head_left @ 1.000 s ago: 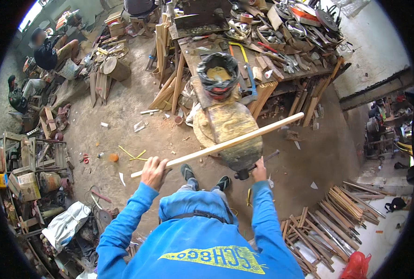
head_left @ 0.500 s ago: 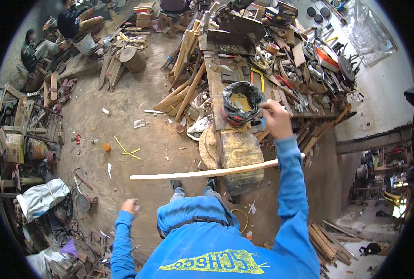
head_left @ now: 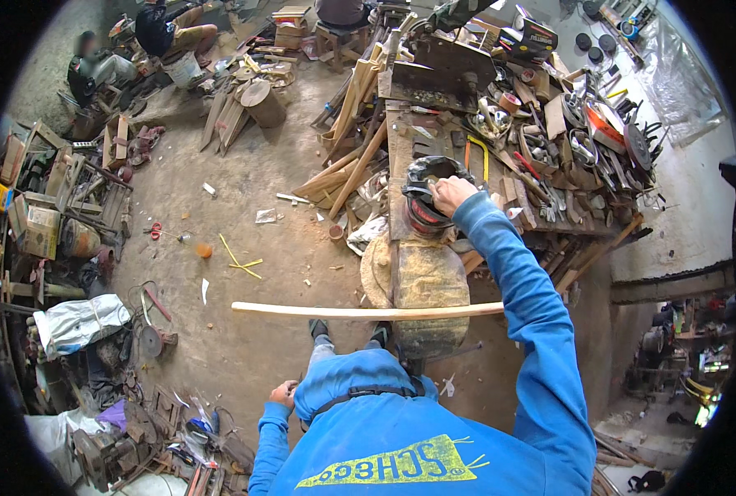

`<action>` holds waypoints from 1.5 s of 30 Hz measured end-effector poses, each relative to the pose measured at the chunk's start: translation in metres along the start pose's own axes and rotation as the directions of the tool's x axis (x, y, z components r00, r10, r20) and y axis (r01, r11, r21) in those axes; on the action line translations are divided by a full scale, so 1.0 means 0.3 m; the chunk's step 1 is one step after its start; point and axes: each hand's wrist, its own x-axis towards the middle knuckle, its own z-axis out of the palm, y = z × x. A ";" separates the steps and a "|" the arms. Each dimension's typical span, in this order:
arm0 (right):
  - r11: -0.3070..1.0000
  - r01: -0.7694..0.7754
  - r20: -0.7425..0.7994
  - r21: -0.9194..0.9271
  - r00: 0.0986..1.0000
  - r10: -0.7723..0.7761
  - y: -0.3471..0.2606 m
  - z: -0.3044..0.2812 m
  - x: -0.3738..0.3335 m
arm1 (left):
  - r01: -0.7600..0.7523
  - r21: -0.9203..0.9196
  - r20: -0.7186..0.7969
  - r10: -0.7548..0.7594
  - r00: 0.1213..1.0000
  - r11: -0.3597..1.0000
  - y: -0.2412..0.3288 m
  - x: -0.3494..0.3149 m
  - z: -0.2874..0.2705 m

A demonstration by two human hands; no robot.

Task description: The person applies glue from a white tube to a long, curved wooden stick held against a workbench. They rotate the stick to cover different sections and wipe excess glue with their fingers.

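Note:
A black-lined bucket [head_left: 426, 218] with reddish sides stands on the near end of the cluttered wooden bench. Over its mouth is my right hand [head_left: 453, 197], fingers curled down at the black plastic lining [head_left: 428, 168]; what they hold, if anything, is hidden. Low beside my hip hangs my left hand [head_left: 284, 394], its fingers loosely curled with nothing seen in them. A long pale wooden strip [head_left: 343, 313] lies crosswise in front of me, over a dusty rounded block [head_left: 430, 277]. My right forearm covers the strip's right end.
Hand tools and wood scraps heap the bench [head_left: 397, 140] to the right. A bow saw with a yellow frame [head_left: 485, 157] lies beyond the bucket. Leaning boards [head_left: 356, 178] stand left of the bench. Scrap and a white sack [head_left: 78, 324] line the left. People sit at the far left.
My right hand has moved from the bucket's right side to over its mouth. My left hand has come in toward my hip. The view has shifted slightly.

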 end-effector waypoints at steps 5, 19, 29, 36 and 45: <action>0.995 0.050 0.163 -0.087 0.986 -0.035 0.021 -0.033 -0.002 | -0.046 0.090 -0.028 0.049 0.998 0.995 0.086 0.004 -0.049; 0.980 0.002 -0.131 0.199 0.991 0.025 0.026 -0.001 0.038 | -0.894 0.013 -0.369 0.834 0.411 0.447 1.609 0.253 -0.098; 0.967 0.014 -0.387 0.256 0.918 0.089 0.013 0.027 0.001 | -0.589 -0.146 -0.325 0.524 0.788 0.795 1.806 0.547 0.046; 0.901 0.049 -0.588 0.431 0.773 0.239 -0.007 0.005 -0.028 | -0.506 -0.236 -0.260 0.448 0.856 0.830 1.758 0.504 0.065; 0.919 0.069 -0.539 0.387 0.826 0.165 -0.025 0.087 -0.022 | -0.669 -0.423 -0.180 0.667 0.723 0.611 1.708 0.584 0.065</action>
